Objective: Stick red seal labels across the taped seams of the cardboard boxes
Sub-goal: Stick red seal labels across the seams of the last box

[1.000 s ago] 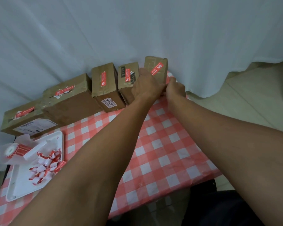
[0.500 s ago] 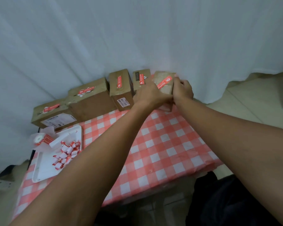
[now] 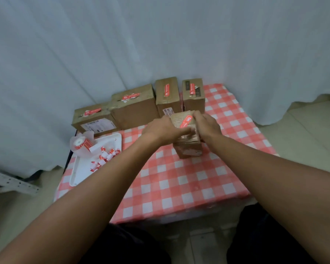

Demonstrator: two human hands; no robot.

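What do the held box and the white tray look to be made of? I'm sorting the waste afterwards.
The small box gripped by the left hand and right hand looks like brown cardboard, glossy on top, probably from clear tape. The tray looks like smooth white plastic with rounded corners, though foam cannot be ruled out.

arms: both my bare forearms reach forward, converging on the small box | left hand: grips the box's left side, fingers curled over its top edge | right hand: grips the box's right side, fingertips on its top by the red label
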